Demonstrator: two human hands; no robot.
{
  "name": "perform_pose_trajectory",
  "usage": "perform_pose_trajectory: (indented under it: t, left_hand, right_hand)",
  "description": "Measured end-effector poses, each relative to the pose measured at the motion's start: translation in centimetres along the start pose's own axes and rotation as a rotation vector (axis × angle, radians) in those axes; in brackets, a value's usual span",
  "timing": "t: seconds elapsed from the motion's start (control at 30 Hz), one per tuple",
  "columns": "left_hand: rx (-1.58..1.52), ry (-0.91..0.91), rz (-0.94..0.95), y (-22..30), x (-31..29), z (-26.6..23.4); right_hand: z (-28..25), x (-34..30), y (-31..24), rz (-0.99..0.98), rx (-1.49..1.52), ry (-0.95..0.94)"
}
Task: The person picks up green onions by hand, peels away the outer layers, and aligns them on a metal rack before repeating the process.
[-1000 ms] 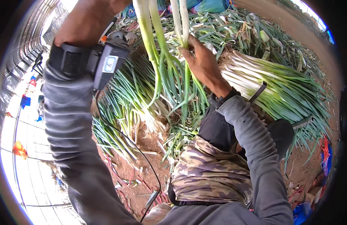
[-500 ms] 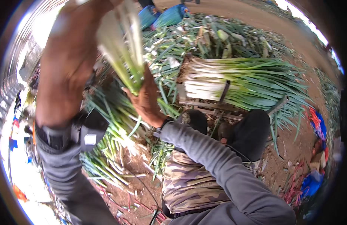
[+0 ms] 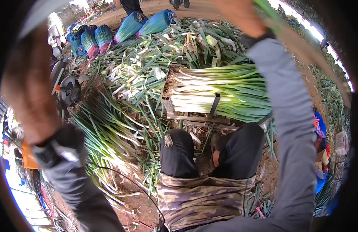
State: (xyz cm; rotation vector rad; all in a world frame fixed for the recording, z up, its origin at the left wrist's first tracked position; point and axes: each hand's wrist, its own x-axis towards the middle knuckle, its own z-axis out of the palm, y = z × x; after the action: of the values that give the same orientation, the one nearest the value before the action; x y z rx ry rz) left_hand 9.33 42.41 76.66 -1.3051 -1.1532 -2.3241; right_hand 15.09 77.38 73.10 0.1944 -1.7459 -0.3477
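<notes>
My right hand [image 3: 240,15] is raised at the top edge, closed around green onion leaves [image 3: 269,11] that run out of the picture. My left hand [image 3: 28,89] is lifted close to the camera on the left, blurred, with its back toward me. A pale blurred shape [image 3: 43,11] lies above it, and I cannot tell whether the hand holds it. Below, a tidy bundle of green onions [image 3: 221,94] lies on a low wooden rack [image 3: 198,118] with a dark strap [image 3: 214,104] across it, just past my knees [image 3: 177,154].
Loose green onions [image 3: 105,131] are piled on the dirt to my left. A heap of trimmed leaves [image 3: 167,50] lies behind the rack. Blue wrapped bundles [image 3: 132,25] stand at the back. A wheeled machine [image 3: 68,91] sits far left, and boxes [image 3: 339,141] far right.
Both arms have swung up and apart. The bunch held in front of the camera has gone up and out of view, uncovering the rack and bundle below.
</notes>
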Motion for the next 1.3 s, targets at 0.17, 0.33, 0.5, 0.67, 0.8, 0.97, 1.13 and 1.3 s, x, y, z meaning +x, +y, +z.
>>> perform_pose_trajectory:
  t: [0.17, 0.33, 0.5, 0.67, 0.8, 0.97, 1.13, 1.3]
  left_hand:
    - [-0.5, 0.489, -0.449, -18.0, -5.1, 4.3]
    - [-0.62, 0.413, -0.866, -39.4, -15.5, 1.7]
    - [-0.515, 0.624, -1.162, -49.3, -22.6, -1.2]
    - [-0.34, 0.63, -1.323, -48.3, -21.4, 0.7]
    - [-0.374, 0.352, -1.298, -44.5, -20.6, 0.5]
    - [-0.03, 0.177, -1.449, -37.1, -18.9, -0.6]
    - [0.495, -0.339, -0.98, -42.5, -17.9, -0.7]
    - [1.094, -0.843, -0.42, -48.5, -21.6, -1.0]
  right_hand:
    - [-1.5, -9.4, 11.2, -0.34, -0.293, -0.447]
    - [2.3, -23.4, 11.1, -0.051, -0.13, -1.214]
    - [4.1, -31.7, 9.3, 0.197, 0.311, -1.637]
    - [4.5, -32.8, 9.4, 0.061, 0.247, -1.712]
    - [4.4, -34.2, 9.2, 0.036, 0.22, -1.597]
    - [4.6, -34.0, 8.8, -0.008, 0.17, -1.587]
    - [5.7, -34.2, 8.7, 0.002, 0.188, -1.598]
    - [5.6, -34.2, 7.2, -0.016, 0.222, -1.595]
